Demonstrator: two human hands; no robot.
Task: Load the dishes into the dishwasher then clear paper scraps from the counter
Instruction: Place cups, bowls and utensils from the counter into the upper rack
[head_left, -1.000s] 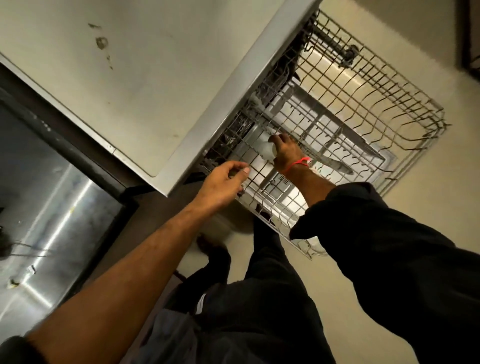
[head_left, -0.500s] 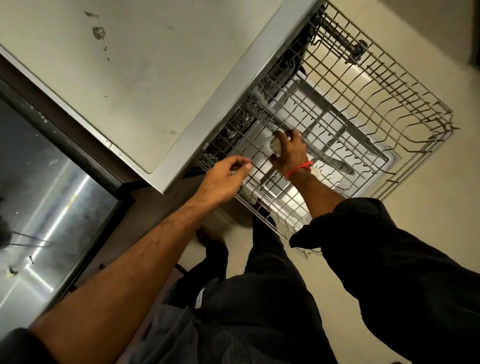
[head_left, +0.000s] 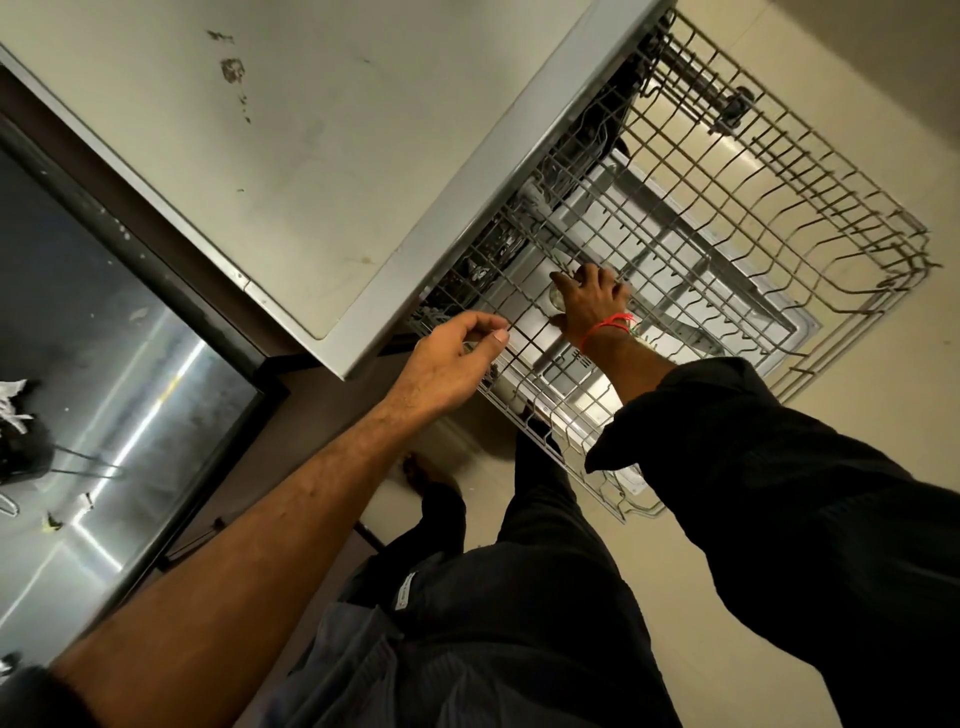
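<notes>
The scene is dim and warm-toned, with a yellowish cast over the counter (head_left: 270, 156) and the floor (head_left: 857, 426). The brightest patches are the pale panel under the wire rack (head_left: 753, 218) and streaks of glare running diagonally across the shiny steel surface (head_left: 130, 405) at left. Dark trousers (head_left: 519, 623) and the black sleeve (head_left: 805, 493) lose nearly all detail in shadow. Wide-angle distortion bends straight edges and stretches the forearm (head_left: 234, 561) toward the lower corner. Focus is fairly sharp mid-frame; the far left edge is soft.
</notes>
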